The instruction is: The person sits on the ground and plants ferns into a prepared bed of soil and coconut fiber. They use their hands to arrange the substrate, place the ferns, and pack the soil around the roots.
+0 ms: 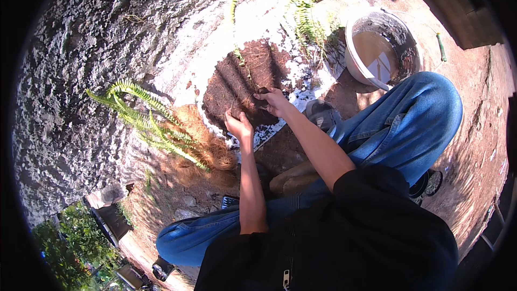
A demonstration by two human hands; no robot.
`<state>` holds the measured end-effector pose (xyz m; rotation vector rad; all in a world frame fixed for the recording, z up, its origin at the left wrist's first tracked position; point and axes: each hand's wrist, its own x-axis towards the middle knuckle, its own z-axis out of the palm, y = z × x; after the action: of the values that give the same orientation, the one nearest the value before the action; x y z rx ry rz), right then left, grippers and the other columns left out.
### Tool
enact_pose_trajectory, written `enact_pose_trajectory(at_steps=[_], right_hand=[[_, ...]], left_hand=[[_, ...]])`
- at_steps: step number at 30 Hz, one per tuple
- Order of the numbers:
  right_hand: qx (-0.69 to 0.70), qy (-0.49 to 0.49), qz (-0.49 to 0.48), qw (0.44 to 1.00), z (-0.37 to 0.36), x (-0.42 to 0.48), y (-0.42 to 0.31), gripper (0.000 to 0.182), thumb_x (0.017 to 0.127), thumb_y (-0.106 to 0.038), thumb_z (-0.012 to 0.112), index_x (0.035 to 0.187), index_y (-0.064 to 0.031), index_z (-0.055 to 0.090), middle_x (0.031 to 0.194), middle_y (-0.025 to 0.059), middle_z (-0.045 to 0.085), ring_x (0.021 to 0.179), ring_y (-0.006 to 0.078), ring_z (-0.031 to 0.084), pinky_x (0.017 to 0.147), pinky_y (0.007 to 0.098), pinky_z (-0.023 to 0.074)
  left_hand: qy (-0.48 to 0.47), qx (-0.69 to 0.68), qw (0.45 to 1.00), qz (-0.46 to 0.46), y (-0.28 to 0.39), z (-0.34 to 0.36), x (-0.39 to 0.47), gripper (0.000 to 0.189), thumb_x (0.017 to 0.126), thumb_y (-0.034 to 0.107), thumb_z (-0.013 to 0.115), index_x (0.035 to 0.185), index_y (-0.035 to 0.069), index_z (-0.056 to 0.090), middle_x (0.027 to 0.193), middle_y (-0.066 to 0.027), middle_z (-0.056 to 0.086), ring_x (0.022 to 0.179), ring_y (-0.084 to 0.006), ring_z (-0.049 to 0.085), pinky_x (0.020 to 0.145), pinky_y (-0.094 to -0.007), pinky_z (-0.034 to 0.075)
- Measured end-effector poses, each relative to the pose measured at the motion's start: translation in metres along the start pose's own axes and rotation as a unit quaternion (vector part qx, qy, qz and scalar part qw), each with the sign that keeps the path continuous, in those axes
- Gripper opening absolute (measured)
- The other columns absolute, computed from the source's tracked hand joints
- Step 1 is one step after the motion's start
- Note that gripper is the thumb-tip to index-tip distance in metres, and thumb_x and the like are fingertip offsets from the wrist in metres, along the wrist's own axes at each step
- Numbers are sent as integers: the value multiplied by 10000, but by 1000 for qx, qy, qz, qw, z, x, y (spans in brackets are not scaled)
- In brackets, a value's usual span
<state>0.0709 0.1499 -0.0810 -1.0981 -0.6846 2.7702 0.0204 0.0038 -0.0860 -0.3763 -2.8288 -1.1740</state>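
Note:
A mound of dark brown soil mixed with fibres (234,81) lies before me on a white, soil-flecked sheet (302,99). My right hand (275,102) pinches the dark base of a thin fern sprig (241,58) at the right side of the mound. The sprig's frond runs away from me over the soil. At the near edge of the mound, my left hand (240,125) is half curled, thumb and fingers apart, touching the soil. To its left sits a heap of orange-brown coconut fibre (220,155), with long green fern fronds (149,107) lying across it.
A bucket (350,54) of murky water stands at the right, near my knee. Another fern clump (305,20) is beyond the mound. A green-handled tool (441,47) lies past the bucket. A rough stone-like wall (89,68) rises on the left.

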Motion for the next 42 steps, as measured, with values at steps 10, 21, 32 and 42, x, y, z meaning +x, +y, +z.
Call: enact_pose_trajectory(at_steps=[10,21,32,42], right_hand=[[-52,-30,7,998,16,2,16,546,788,14,654,1258,-2,377,901,83,652,708,133,635,595,262,547],[93,-120,52,987,-13,46,45,229,936,-268,449,1044,-92,546,863,11,633,761,132,632,642,289,548],[-101,-61,-23,993,20,-2,25,378,835,-328,674,1112,-87,587,977,-3,649,789,86,630,608,220,519],[-23,-83,31,996,13,-9,18,299,835,-212,661,1074,-52,579,978,-19,658,899,86,619,641,254,548]], left_hand=[[29,-158,987,9,14,-26,11,330,771,-20,617,1090,-34,537,992,-148,602,914,-237,576,867,-338,440],[-83,-63,994,16,54,-25,7,346,817,115,538,1157,82,592,1179,-265,540,1199,-463,410,1073,-478,263],[-65,-36,994,78,48,-17,6,298,891,64,530,1173,-17,578,1071,-210,628,974,-308,614,877,-376,458],[-72,-102,992,-34,27,-24,17,390,879,198,585,1182,-47,560,1140,-170,577,1052,-230,540,943,-325,396]])
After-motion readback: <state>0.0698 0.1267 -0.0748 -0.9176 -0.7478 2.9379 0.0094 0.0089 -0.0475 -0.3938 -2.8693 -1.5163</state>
